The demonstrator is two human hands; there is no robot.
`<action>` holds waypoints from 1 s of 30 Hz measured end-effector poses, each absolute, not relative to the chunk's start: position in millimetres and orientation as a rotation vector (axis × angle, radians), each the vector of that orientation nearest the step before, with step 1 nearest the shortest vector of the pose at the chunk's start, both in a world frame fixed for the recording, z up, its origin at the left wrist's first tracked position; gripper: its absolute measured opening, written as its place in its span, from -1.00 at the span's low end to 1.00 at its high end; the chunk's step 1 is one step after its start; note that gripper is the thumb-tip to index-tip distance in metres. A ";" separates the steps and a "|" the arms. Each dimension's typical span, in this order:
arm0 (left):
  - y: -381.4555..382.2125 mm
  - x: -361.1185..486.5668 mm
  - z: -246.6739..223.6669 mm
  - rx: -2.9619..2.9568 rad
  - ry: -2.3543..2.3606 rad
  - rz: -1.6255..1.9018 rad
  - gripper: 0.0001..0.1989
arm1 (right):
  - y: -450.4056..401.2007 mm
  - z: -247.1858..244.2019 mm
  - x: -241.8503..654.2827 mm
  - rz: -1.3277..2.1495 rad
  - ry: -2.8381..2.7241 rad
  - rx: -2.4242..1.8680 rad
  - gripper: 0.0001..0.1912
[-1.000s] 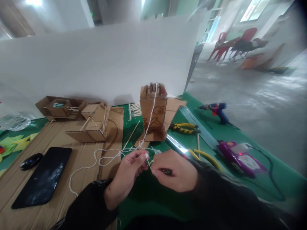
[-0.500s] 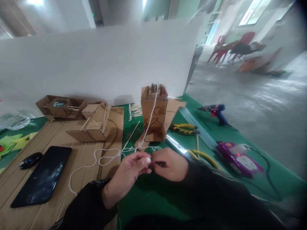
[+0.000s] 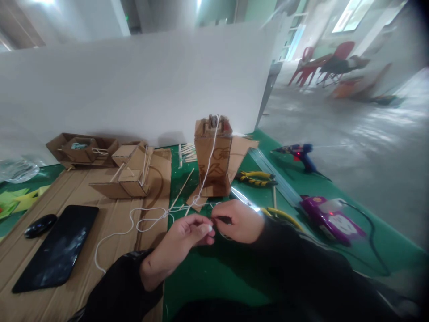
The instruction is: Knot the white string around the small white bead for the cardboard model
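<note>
My left hand (image 3: 187, 235) pinches a small white piece (image 3: 210, 228) between thumb and fingers. Touching or nearly touching it, my right hand (image 3: 236, 221) has its fingers closed on something too small to make out. White string (image 3: 211, 158) runs from the top of an upright cardboard tower (image 3: 214, 156) down toward my hands and lies in loops at the left, partly on a cardboard sheet (image 3: 114, 241). Whether the string ends in my fingers is hidden.
A phone (image 3: 58, 248) and a mouse (image 3: 40, 226) lie left, before cardboard models (image 3: 134, 172). Right are yellow-handled pliers (image 3: 256, 179), scissors (image 3: 246, 199), a glue gun (image 3: 298, 154) and a purple power strip (image 3: 331, 219). A white panel (image 3: 134, 89) stands behind.
My right hand has moved slightly up, and its fingers have shifted relative to the left hand's. The white piece stays in my left fingers. The whole view has shifted slightly.
</note>
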State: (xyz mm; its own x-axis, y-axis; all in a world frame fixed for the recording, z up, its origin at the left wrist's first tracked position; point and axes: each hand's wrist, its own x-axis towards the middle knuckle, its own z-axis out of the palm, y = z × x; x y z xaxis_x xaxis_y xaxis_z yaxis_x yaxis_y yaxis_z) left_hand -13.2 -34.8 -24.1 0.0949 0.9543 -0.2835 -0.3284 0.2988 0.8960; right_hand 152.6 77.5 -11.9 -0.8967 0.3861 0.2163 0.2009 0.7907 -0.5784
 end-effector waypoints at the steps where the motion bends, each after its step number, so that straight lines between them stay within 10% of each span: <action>1: -34.6 -12.7 -23.4 0.758 1.075 1.107 -0.79 | 77.9 -11.8 152.8 0.788 -2.659 -0.475 -0.84; 30: -28.1 -1.0 -28.6 0.619 1.139 1.296 -0.68 | 69.2 0.7 154.3 0.939 -2.458 -0.455 -0.81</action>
State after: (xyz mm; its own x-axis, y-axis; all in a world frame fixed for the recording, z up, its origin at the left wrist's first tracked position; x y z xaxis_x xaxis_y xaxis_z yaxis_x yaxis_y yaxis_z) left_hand -1.0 -28.1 -28.6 -0.1160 0.9471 -0.2994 -0.4185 0.2268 0.8795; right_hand 154.3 69.2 0.7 -0.8360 0.4561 0.3051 0.1365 0.7114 -0.6894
